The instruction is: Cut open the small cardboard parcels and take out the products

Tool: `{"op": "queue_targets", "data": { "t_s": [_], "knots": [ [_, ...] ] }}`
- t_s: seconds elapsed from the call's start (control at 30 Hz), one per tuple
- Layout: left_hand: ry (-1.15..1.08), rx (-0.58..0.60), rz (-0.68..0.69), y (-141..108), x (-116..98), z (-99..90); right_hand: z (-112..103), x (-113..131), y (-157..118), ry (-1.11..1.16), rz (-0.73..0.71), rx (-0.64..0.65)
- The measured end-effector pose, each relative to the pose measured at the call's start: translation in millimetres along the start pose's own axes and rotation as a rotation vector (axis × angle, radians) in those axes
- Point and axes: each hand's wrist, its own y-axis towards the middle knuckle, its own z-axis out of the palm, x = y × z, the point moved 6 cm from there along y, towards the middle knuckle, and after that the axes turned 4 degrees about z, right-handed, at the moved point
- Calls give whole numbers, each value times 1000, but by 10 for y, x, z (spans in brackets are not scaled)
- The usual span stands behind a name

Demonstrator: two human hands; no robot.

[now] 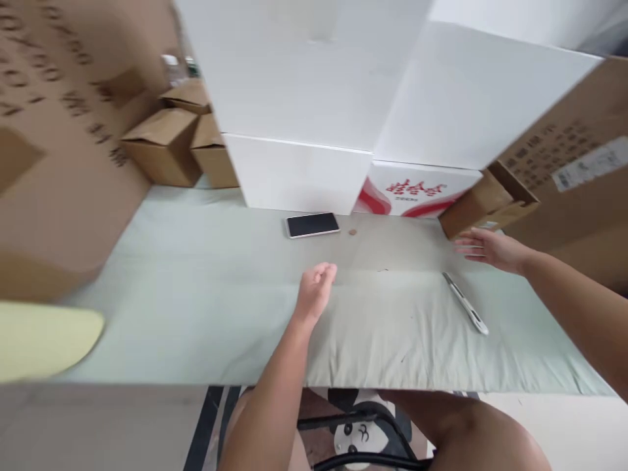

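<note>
My left hand [316, 291] is closed in a loose fist above the middle of the cloth-covered table, and nothing shows in it. Just beyond it lies a smartphone [313, 225] with a dark screen and pale frame. A small brown bit [352, 232] sits beside the phone's right end. On the right, my right hand [490, 248] is open, fingers apart, in front of a small open cardboard box [483, 203]; I cannot tell whether they touch. Below that hand, a white utility knife [466, 305] lies slantwise on the cloth.
White boxes [304, 173] are stacked along the back, one with red print [417, 190]. Small brown boxes [167, 147] stand back left. Large cardboard sheets [63, 163] wall both sides. A yellow-green rounded object [46, 340] lies at the left edge. My knees are below the table's front edge.
</note>
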Motion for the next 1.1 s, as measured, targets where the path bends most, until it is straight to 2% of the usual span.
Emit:
{"op": "queue_targets", "data": {
  "t_s": [0.07,0.13,0.27,0.33,0.4,0.47,0.57,0.67,0.77,0.9,1.1],
  "knots": [
    [-52,-21,17,-48,-52,-122,382,211,-167,-118,-86,56],
    [-108,-55,24,-93,-93,-268,897,448,-364,-226,-201,138],
    [-224,-143,37,-171,-144,-556,2239,862,-855,-414,-452,339],
    [-269,-182,50,-190,-165,-681,2969,1073,-1153,-543,-667,397],
    [-308,-204,65,-192,-188,-790,3657,1276,-1452,-659,-891,414],
    [-341,-219,68,-184,-204,-888,4241,1477,-1689,-705,-1048,402],
    [-389,-243,47,-165,-205,-1013,4854,1806,-1841,-726,-1152,270],
    [-450,-252,17,-135,-190,-1092,5206,2096,-1807,-752,-1136,122],
    [-517,-246,-15,-95,-164,-1133,5398,2259,-1731,-750,-1066,86],
    [-585,-246,-22,-61,-146,-1171,5513,2315,-1714,-738,-1030,96],
    [-610,-257,-54,-97,-145,-1224,5539,2330,-1724,-749,-1031,73]
  ]
}}
